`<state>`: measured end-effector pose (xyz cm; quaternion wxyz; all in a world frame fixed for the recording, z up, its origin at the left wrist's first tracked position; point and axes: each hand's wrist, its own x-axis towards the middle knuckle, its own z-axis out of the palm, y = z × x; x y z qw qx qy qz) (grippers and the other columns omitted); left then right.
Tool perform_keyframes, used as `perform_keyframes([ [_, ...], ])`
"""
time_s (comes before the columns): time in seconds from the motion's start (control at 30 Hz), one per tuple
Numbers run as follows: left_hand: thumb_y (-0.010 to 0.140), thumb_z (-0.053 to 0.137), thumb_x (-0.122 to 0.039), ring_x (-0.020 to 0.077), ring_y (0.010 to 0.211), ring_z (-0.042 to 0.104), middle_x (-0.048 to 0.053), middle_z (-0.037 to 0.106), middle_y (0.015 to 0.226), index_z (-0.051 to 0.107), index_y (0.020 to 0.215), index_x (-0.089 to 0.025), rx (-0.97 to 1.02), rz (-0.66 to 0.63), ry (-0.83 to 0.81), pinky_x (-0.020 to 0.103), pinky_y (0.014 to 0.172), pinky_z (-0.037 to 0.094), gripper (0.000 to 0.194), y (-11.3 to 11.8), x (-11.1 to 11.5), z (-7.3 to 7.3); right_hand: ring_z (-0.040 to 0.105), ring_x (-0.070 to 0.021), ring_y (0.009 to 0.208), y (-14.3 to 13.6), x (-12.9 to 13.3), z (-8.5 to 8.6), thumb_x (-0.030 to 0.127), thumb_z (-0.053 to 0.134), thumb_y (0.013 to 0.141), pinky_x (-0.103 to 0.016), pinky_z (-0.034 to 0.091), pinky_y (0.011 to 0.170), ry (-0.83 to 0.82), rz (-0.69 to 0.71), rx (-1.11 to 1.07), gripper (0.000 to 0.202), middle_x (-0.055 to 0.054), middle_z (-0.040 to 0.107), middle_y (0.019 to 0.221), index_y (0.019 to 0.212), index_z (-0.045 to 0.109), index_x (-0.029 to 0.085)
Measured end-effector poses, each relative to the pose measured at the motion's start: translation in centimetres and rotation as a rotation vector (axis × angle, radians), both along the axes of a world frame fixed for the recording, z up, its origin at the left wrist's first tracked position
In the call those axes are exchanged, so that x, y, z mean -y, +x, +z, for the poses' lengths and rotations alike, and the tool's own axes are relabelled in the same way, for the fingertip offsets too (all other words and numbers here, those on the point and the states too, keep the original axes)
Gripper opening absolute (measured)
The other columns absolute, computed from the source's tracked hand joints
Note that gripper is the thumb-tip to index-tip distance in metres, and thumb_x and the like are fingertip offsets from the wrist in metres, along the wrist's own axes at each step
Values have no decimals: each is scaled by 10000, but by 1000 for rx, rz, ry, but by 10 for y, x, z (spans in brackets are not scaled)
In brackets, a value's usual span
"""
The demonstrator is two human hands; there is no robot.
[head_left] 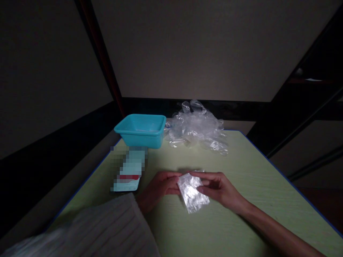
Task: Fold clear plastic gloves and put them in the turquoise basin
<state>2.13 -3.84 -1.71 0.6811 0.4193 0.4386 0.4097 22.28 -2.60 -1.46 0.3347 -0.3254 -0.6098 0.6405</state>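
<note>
A folded clear plastic glove [192, 194], pressed into a small shiny rectangle, is held between my two hands just above the table. My left hand [164, 184] pinches its left edge, thumb on top and fingers partly hidden behind it. On the other side, my right hand [225, 189] has its thumb against the front face and its fingers along the top edge. Behind my hands lies a loose heap of clear disposable plastic gloves [198, 126], several finger shapes sticking up from it.
A turquoise plastic basin [142, 139] stands at the back left of the pale green table [227, 232], left of the heap. In front of it, near my left forearm, lies a phone [131, 169] with a lit, blurred screen. Blue edging runs along the table; a wall rises behind.
</note>
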Motion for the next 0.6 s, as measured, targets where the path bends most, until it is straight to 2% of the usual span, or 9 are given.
perform_keyframes([
  [0.1,625,761,-367,249,823,671,100,722,840,677,852,-110,-27,89,51,368,773,505,352,-4,-7,4,316,-58,485,1,0,1,292,712,697,-200,259,463,29,-63,43,401,57,494,552,1087,671,209],
  [0.27,675,738,-287,216,883,663,84,715,916,635,884,-130,107,232,200,322,822,484,280,-11,-16,18,172,-66,470,1,-2,2,345,698,704,-220,152,445,104,-84,115,420,98,234,476,1096,665,196],
  [0.47,691,665,-79,182,924,655,39,703,936,601,885,-156,345,439,217,299,865,467,219,-22,-35,33,180,-69,473,1,-4,-2,384,693,695,-222,147,450,77,-88,164,470,85,268,506,1123,650,198],
  [0.6,754,542,5,161,892,669,51,700,928,580,868,-149,441,565,121,286,873,470,195,-30,-48,37,198,-72,473,2,-4,-3,392,701,684,-220,154,445,90,-117,177,450,83,261,489,1100,668,224],
])
